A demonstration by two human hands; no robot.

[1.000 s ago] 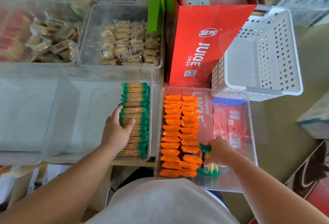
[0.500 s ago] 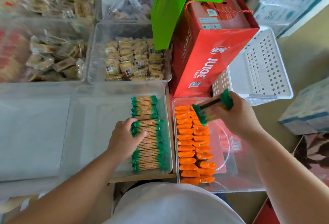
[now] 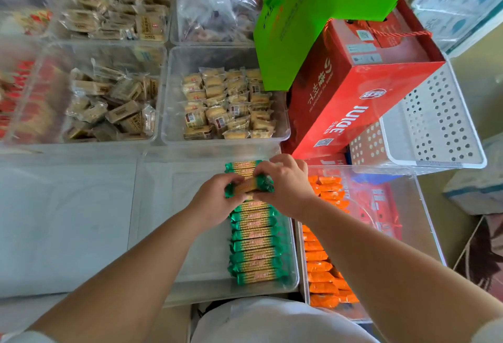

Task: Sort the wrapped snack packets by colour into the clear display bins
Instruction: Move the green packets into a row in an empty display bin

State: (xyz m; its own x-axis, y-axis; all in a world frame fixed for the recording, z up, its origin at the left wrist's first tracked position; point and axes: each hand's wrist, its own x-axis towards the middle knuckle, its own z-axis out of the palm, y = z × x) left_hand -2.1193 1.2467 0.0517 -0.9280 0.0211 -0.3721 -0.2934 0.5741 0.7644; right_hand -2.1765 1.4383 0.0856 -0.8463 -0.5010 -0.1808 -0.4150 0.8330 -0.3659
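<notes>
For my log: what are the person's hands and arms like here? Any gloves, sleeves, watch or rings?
Both the left hand and the right hand are bare: no gloves, and no rings or watch that I can see. The forearms are uncovered; pale sleeve edges show only at the bottom corners, matching the light grey top.

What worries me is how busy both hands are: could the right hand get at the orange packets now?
Probably, once freed: the right hand and left hand both pinch a green packet, but the orange packets lie uncovered in the open bin beside it.
</notes>
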